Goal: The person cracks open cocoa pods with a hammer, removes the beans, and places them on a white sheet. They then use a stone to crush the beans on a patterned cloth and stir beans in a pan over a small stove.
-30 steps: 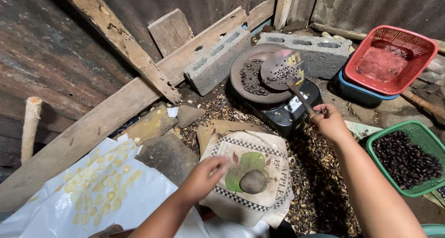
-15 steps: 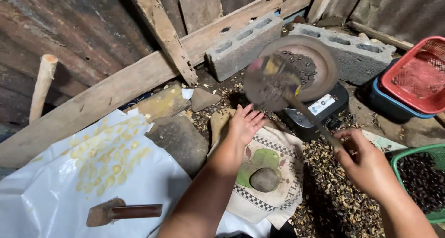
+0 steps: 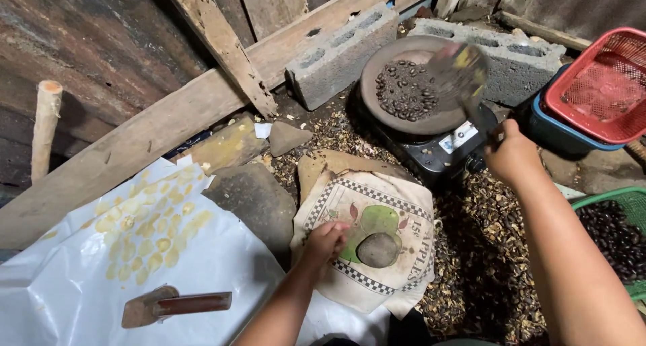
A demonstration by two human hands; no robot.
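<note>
A blurred scoop [image 3: 459, 73] is gripped by the closed fingers of the right hand [image 3: 513, 156] at upper right, over a round pan [image 3: 404, 87] holding dark roasted beans; the left hand [image 3: 325, 241], fingers curled shut, is pressed on a printed cloth [image 3: 390, 231] at lower centre; a red basket [image 3: 601, 83] is seen far right; a green basket [image 3: 622, 204] of dark beans sits below it.

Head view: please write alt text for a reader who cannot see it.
A right hand holds a blurred scoop over a pan of dark beans on a small black stove. The left hand rests on a printed cloth.
</note>
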